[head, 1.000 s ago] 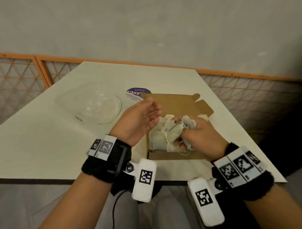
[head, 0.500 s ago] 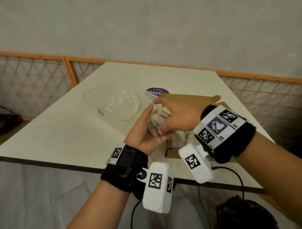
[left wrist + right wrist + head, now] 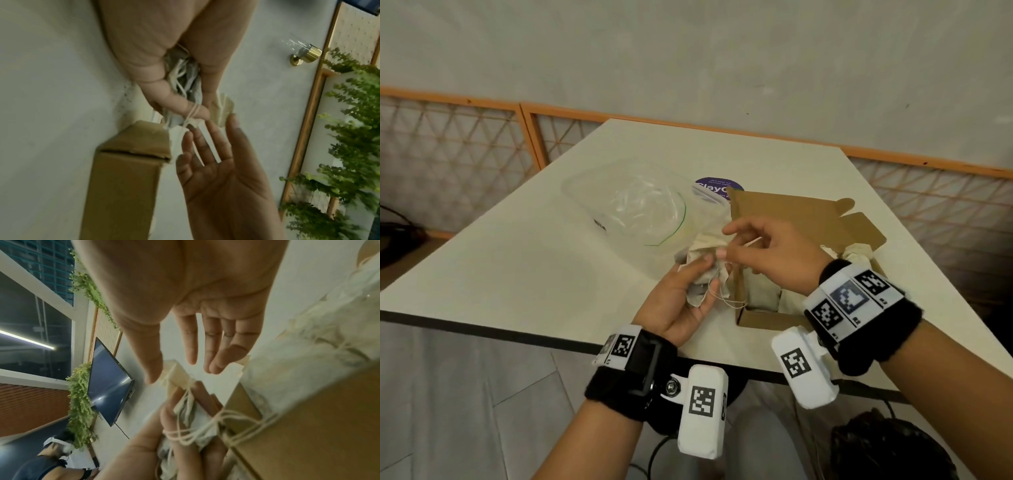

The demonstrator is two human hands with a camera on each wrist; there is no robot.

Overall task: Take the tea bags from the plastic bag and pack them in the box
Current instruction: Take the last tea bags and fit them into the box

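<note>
Head view, left to right. Plastic bag, centre-left of frame: clear, crinkled film with a thin green line along its mouth, lying slack and flattened on the pale table. Contents cannot be made out through the film. A round purple sticker shows just beyond the bag, at the box's far left corner.

Left hand, lower centre: palm up, fingers and thumb curled round a bunch of tea bags, held just left of the box. Bags are soft, off-white, wrinkled pouches; thin pale strings loop round a finger and trail toward the box wall.

Right hand, centre-right, above the bunch: released, fingers straight and spread, tips just beside the top of the bunch; whether they touch the paper tags, cannot tell.

Box, right of centre: plain brown cardboard, rectangular, matte, lid flap standing open toward the far side with a tuck tab. Inside lie more pale tea bags, visible at the far right corner and under the right wrist.
</note>
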